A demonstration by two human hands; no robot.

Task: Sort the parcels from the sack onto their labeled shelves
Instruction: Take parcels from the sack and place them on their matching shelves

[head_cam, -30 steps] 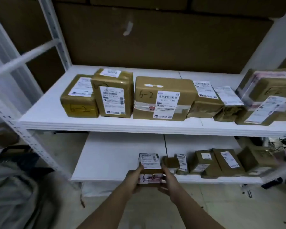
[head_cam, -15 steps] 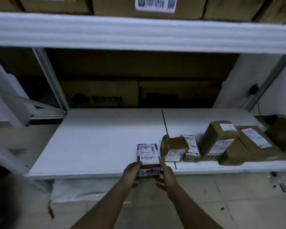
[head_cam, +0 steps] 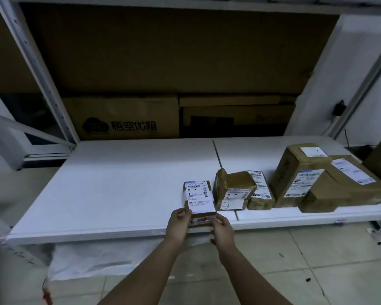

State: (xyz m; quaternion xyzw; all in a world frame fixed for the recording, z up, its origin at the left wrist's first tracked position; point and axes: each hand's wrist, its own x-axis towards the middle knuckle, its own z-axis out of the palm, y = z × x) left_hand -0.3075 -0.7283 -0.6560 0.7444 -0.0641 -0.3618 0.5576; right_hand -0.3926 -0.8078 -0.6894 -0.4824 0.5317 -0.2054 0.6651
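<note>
A small brown parcel point(head_cam: 198, 198) with a white shipping label on top and a handwritten mark on its front lies at the front edge of the low white shelf point(head_cam: 119, 190). My left hand point(head_cam: 178, 225) grips its front left corner and my right hand point(head_cam: 222, 231) grips its front right corner. Just to the right of it stands another small brown parcel point(head_cam: 233, 190), nearly touching.
Further right on the shelf lie a flat labelled parcel point(head_cam: 260, 190), a tall box point(head_cam: 299, 172) and a wide box point(head_cam: 348, 186). Large cartons point(head_cam: 123, 117) stand behind the shelf. White uprights point(head_cam: 42, 71) frame the left side. A white sack point(head_cam: 97, 258) lies under the shelf, on a tiled floor.
The view has dropped from the upper shelf of parcels to the low shelf. Both hands have carried the small parcel forward onto the shelf's front edge beside the other parcels.
</note>
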